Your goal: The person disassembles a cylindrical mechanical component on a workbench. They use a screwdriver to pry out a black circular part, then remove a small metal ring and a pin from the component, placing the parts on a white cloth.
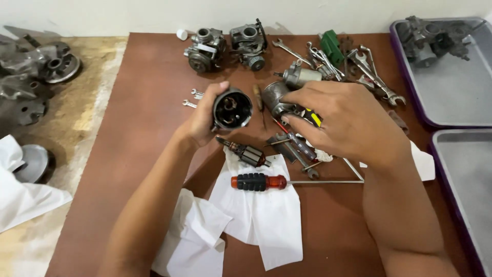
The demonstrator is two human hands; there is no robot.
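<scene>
Where hands work, brown tabletop point(128, 154), white wall point(154, 13)

A round grey metal motor housing point(232, 109) is held in the left grip point(205, 120), tilted so its open end with inner parts is shown. A black-and-yellow-handled screwdriver point(310, 117) is clasped under the right grip point(343, 120).

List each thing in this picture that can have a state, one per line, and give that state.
Left hand: shut on the motor housing, open end facing the camera.
Right hand: fingers curled around a yellow-and-black tool handle.
Armature: out of the housing, lying on the mat.
Red-and-black screwdriver: lying flat on white paper, untouched.
Two carburetors: standing apart from the hands.
Grey trays: far one holds a metal part.
</scene>
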